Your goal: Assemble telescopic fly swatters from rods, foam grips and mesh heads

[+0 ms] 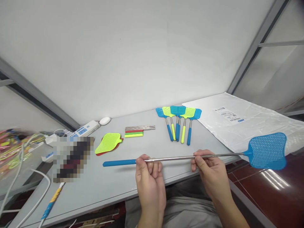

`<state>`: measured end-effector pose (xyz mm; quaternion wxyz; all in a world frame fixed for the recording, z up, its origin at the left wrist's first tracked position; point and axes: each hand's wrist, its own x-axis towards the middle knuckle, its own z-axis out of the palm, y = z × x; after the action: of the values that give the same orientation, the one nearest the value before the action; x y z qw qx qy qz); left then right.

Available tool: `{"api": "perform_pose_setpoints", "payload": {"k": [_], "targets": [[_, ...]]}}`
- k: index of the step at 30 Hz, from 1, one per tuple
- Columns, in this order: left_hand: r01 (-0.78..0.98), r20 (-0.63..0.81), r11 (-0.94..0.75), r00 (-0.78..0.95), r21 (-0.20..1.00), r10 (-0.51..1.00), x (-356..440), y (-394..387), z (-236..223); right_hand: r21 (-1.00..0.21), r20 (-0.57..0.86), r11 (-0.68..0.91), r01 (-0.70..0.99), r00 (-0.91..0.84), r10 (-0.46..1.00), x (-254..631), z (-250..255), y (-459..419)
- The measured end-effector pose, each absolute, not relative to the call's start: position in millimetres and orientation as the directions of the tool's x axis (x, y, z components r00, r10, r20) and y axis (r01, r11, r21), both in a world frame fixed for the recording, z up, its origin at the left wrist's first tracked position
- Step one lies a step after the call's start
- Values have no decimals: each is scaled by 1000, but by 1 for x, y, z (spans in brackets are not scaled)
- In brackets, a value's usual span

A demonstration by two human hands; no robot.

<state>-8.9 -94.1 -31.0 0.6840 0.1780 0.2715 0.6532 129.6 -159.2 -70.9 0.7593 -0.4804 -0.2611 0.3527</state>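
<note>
A blue fly swatter (175, 158) with a long metal telescopic rod lies level across both hands above the table's front edge. My left hand (150, 177) is closed round the rod just beside the blue grip. Further along, my right hand (211, 172) pinches the rod between thumb and fingers. The blue mesh head (268, 151) points to the right, past the table edge. Beyond the hands, several assembled swatters (179, 123) in blue and yellow-green lie fanned out. Loose yellow-green and red swatter heads (108, 144) are stacked to the left, near metal rods (140, 127) and coloured grips (134, 133).
A white plastic mailing bag (213, 115) with a label covers the table's right side. Power strips (84, 129) with white cables and a white oval object (104, 121) sit at the left. A blurred-out item (73, 160) lies nearby. A white wall (142, 63) stands behind.
</note>
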Motion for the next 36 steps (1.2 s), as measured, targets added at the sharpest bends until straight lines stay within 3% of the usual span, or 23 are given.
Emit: {"api": "perform_pose_setpoints", "payload": {"k": [9, 14, 19, 27, 36], "targets": [[-817, -226, 195, 82, 543, 971, -17, -86, -32, -851, -21, 302, -430, 603, 798, 146, -64, -157], [-843, -214, 142, 33, 519, 976, -37, -67, -29, -777, -46, 432, -458, 726, 686, 163, -55, -160], [-854, -182, 86, -10, 513, 983, -57, -50, -29, -664, -162, 443, -602, 695, 701, 167, -49, -159], [-830, -179, 97, -3, 550, 984, -84, -34, -22, -782, -117, 431, -451, 784, 609, 161, -47, -159], [-802, -154, 1, -114, 598, 981, -96, -25, -27, -791, -89, 471, -391, 834, 544, 165, -49, -159]]}}
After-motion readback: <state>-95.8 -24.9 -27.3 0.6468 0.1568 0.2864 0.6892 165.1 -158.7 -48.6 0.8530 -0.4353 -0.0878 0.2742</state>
